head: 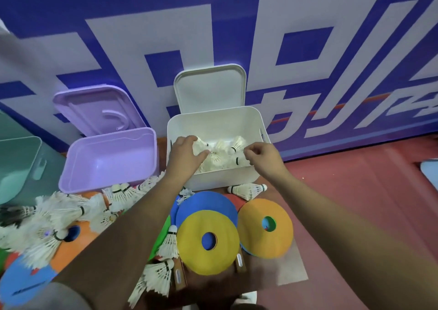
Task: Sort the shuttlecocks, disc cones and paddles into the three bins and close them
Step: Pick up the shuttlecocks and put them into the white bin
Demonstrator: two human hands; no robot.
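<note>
The open white bin (219,179) holds several white shuttlecocks (219,158). My left hand (186,154) reaches into it and grips one shuttlecock (199,146) between thumb and fingers. Over the bin's right side, my right hand (264,155) hovers with loosely curled fingers and nothing plainly held. Loose shuttlecocks (59,215) lie heaped on the floor at left, and one more shuttlecock (248,190) lies in front of the bin. Yellow (208,260), orange (265,243) and blue (206,204) disc cones overlap below. Wooden paddle handles (179,276) stick out under them.
An empty purple bin (109,177) stands left of the white one, its lid (94,108) leaning on the blue wall. The white lid (209,87) leans behind its bin. A teal bin (21,148) sits at far left. Red floor lies at right.
</note>
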